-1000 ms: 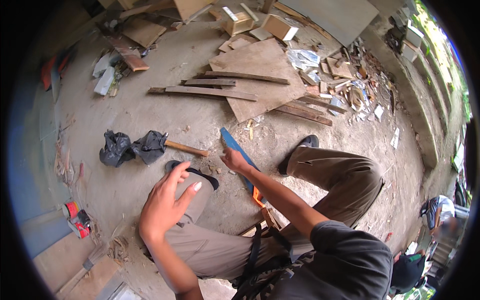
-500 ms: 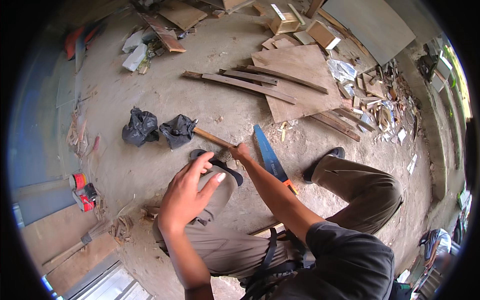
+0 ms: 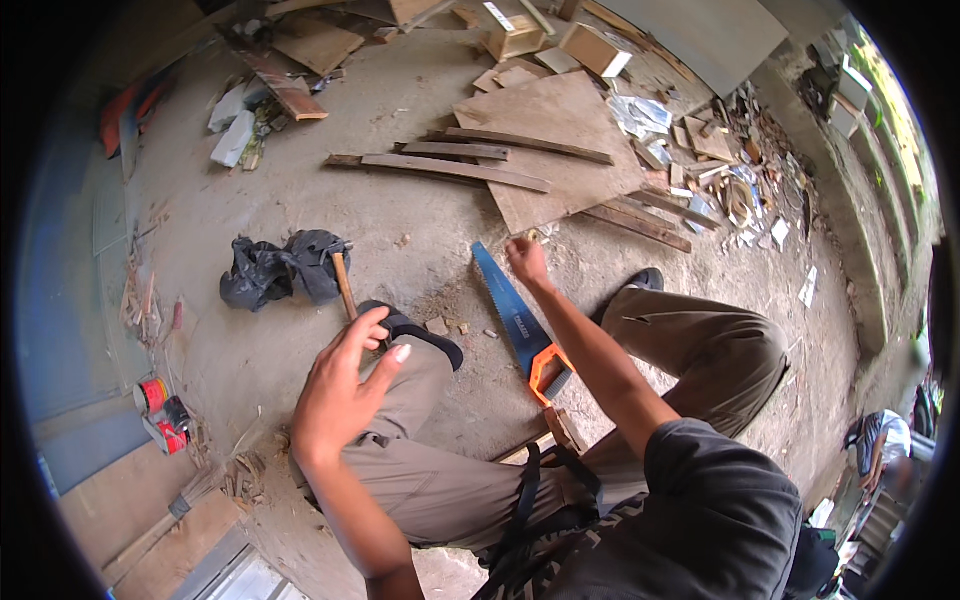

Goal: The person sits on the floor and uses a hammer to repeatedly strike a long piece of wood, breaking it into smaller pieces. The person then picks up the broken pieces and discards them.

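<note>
My left hand (image 3: 340, 395) hovers above my left knee with its fingers spread and nothing in it. My right arm reaches forward, and my right hand (image 3: 527, 262) is low over the concrete floor just past the tip of a handsaw (image 3: 508, 305). Its fingers are curled, and whether they pinch anything is unclear. The saw lies flat on the floor between my legs, with a blue blade and an orange and black handle (image 3: 546, 370) pointing toward me. My black shoe (image 3: 420, 335) rests beside sawdust and small wood chips.
A wooden-handled hammer (image 3: 343, 285) lies against crumpled black bags (image 3: 280, 270). Long wood slats (image 3: 450, 170) and a plywood sheet (image 3: 555, 140) lie ahead, with scrap wood and litter (image 3: 730, 170) at right. Red cans (image 3: 160, 412) stand at left. Another person (image 3: 885, 440) crouches at far right.
My right hand has left the saw blade and moved forward past its tip. My left hand stays raised with fingers spread. The view has tilted down and to the left.
</note>
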A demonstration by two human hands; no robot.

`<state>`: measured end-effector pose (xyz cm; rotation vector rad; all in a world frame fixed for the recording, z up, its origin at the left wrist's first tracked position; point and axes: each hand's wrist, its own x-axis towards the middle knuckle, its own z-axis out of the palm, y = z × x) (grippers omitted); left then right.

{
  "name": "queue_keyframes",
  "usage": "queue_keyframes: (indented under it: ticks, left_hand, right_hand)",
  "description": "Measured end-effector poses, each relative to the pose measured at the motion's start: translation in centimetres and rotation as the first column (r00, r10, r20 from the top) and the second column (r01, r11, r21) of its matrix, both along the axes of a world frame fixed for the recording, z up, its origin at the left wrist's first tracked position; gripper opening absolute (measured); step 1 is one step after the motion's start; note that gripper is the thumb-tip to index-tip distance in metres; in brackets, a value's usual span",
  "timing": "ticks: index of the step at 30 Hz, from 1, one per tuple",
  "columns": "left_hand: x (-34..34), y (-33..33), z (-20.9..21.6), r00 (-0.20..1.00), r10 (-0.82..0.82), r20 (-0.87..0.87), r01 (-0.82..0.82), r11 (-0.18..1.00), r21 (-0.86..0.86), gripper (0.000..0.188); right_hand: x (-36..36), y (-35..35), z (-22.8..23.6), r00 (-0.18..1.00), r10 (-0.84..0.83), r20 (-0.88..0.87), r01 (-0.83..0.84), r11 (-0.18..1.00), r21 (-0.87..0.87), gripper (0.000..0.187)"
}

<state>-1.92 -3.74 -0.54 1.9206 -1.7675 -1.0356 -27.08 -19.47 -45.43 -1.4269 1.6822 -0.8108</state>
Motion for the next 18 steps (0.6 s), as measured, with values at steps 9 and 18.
queue_keyframes:
  ticks: [9,18]
  left_hand:
    - [-2.9,-1.9,0.7,0.996,-0.062,0.059,0.063,0.998,-0.001,0.047]
    - [-4.0,-3.0,-0.2,0.982,-0.123,0.144,0.114,0.991,0.067,0.044]
  right_hand:
    - [-3.2,-5.4,9.9,0.640,0.221,-0.736,-0.412,0.907,-0.086,0.117]
    - [-3.6,-6.2,6.1,0.299,0.344,-0.890,-0.718,0.696,0.028,0.101]
